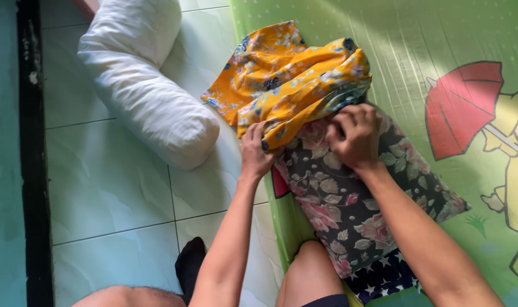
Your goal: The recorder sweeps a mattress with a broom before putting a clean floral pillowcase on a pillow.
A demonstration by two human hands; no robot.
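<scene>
Both hands are closed on cloth. The left hand (255, 152) pinches the near edge of the yellow floral cover (293, 79); the right hand (354, 136) is fisted where that cover meets the dark floral pillow (350, 210), though which of the two it holds cannot be told. The pillow lies on the green mat (441, 34), running from the grips toward the person's knee; the cover is bunched just beyond both hands. Risk noted: bunched fabric may snag the pillow's corner, and the slack far end could slide off the mat's edge toward the white bolster (145, 85)
</scene>
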